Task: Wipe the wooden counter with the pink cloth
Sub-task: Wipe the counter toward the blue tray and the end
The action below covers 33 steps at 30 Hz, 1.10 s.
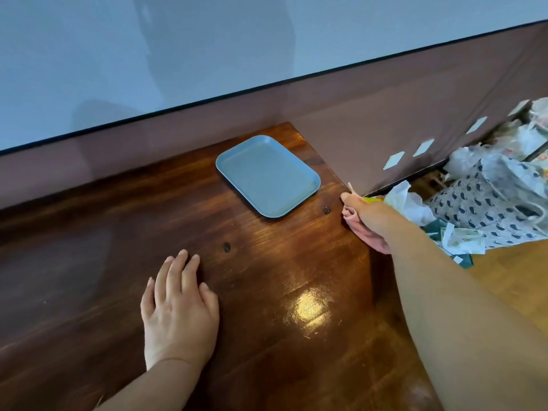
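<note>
The dark, glossy wooden counter fills the lower part of the head view. My right hand reaches to the counter's right edge and grips the pink cloth, which bunches under the hand against the edge. My left hand lies flat on the counter near its middle, fingers straight and spread, holding nothing.
A blue rectangular tray sits near the counter's far right corner, close to my right hand. Beyond the right edge lie plastic bags and a patterned fabric bag. A brown wall panel runs behind the counter.
</note>
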Available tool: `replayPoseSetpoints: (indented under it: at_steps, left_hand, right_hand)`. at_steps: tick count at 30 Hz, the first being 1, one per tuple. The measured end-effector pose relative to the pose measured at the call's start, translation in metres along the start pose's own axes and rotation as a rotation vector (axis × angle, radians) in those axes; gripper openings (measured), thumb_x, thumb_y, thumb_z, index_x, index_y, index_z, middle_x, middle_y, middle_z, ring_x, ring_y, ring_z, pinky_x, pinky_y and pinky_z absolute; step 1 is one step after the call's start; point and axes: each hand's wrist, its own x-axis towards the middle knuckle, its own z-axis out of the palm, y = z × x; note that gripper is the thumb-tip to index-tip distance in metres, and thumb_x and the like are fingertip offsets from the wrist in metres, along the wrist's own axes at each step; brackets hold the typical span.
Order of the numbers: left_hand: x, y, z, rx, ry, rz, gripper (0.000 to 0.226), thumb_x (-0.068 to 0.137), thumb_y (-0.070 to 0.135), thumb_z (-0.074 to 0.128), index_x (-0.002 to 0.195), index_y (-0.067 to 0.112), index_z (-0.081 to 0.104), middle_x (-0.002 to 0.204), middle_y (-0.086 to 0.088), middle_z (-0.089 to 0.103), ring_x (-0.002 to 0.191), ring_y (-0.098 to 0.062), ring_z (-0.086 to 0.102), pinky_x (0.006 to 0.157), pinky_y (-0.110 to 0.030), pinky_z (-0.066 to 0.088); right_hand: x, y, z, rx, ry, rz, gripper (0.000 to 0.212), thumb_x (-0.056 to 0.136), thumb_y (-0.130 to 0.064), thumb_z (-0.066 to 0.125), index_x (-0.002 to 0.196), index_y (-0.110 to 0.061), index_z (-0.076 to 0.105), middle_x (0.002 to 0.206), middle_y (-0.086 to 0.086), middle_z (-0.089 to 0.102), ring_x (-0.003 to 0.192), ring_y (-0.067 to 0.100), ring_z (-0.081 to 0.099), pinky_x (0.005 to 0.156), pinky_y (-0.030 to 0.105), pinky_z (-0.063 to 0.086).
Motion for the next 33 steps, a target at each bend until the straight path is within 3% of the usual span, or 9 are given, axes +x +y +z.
replayPoseSetpoints:
  at_steps: [4,7,10,14,19,24,28,31,33]
  left_hand:
    - [0.0,0.001,0.001,-0.009,0.03,0.001,0.046,0.09,0.019,0.057,0.136,0.014,0.056,0.148,-0.001,0.047,0.144,-0.019,0.032,0.119,-0.048,0.022]
    - [0.0,0.001,-0.001,0.0,-0.017,-0.006,0.047,0.092,0.021,0.054,0.139,0.015,0.053,0.151,0.001,0.043,0.146,-0.017,0.028,0.121,-0.045,0.018]
    - [0.0,0.002,-0.003,0.004,-0.027,-0.006,0.047,0.093,0.022,0.052,0.14,0.016,0.053,0.152,0.0,0.042,0.146,-0.018,0.027,0.121,-0.045,0.017]
    - [0.002,0.002,-0.002,0.002,-0.02,-0.015,0.047,0.092,0.023,0.052,0.139,0.017,0.053,0.151,0.0,0.043,0.146,-0.018,0.028,0.12,-0.046,0.019]
    - [-0.001,0.004,-0.006,-0.006,-0.047,-0.016,0.048,0.095,0.024,0.049,0.142,0.017,0.049,0.154,0.001,0.039,0.147,-0.017,0.024,0.121,-0.045,0.016]
    - [0.001,0.004,-0.006,-0.003,-0.044,-0.017,0.048,0.095,0.025,0.047,0.143,0.017,0.047,0.154,0.001,0.038,0.148,-0.016,0.022,0.122,-0.045,0.015]
    - [0.0,0.005,-0.007,-0.013,-0.036,-0.024,0.048,0.095,0.024,0.047,0.143,0.017,0.047,0.154,0.001,0.037,0.148,-0.016,0.022,0.122,-0.044,0.013]
    - [-0.001,0.006,-0.008,-0.011,-0.042,-0.023,0.048,0.096,0.022,0.047,0.143,0.016,0.047,0.155,0.001,0.037,0.148,-0.016,0.021,0.122,-0.043,0.012]
    - [-0.001,0.006,-0.008,-0.01,-0.042,-0.015,0.048,0.096,0.022,0.046,0.143,0.015,0.047,0.155,0.0,0.037,0.148,-0.017,0.022,0.122,-0.044,0.013]
  right_hand:
    - [0.006,-0.011,-0.003,-0.115,-0.058,-0.03,0.051,0.097,-0.059,0.055,0.125,-0.017,0.063,0.111,0.0,0.071,0.078,0.013,0.073,0.065,0.013,0.054]
    - [-0.002,-0.002,-0.007,-0.246,-0.014,-0.024,0.041,0.102,-0.053,0.046,0.097,-0.015,0.06,0.092,0.0,0.063,0.073,0.011,0.069,0.068,0.016,0.051]
    - [0.0,0.013,-0.013,-0.47,0.03,0.02,0.054,0.101,-0.058,0.032,0.073,-0.015,0.049,0.084,0.011,0.05,0.093,0.03,0.054,0.102,0.046,0.041]
    - [0.0,0.02,-0.019,-0.375,0.09,0.044,0.074,0.095,-0.075,0.039,0.111,-0.008,0.065,0.117,0.013,0.063,0.119,0.031,0.057,0.112,0.043,0.036]
    - [-0.011,0.039,-0.022,-0.52,0.195,-0.003,0.077,0.091,-0.077,0.03,0.093,-0.009,0.066,0.107,0.019,0.068,0.101,0.035,0.061,0.085,0.04,0.04]
    - [-0.011,0.049,-0.023,-0.558,0.284,0.083,0.075,0.09,-0.078,0.023,0.071,-0.014,0.056,0.087,0.012,0.054,0.089,0.029,0.049,0.085,0.041,0.031]
    - [-0.006,0.046,-0.027,-0.471,0.201,0.03,0.076,0.088,-0.079,0.03,0.082,-0.012,0.065,0.094,0.012,0.064,0.086,0.025,0.055,0.085,0.037,0.031]
    - [-0.021,0.068,-0.031,-0.667,0.302,-0.004,0.082,0.079,-0.08,0.014,0.084,-0.014,0.063,0.081,0.012,0.062,0.079,0.028,0.058,0.071,0.04,0.037]
    - [-0.03,0.079,-0.031,-0.777,0.337,-0.006,0.073,0.087,-0.074,0.008,0.089,-0.016,0.053,0.083,0.013,0.056,0.083,0.031,0.057,0.077,0.044,0.041]
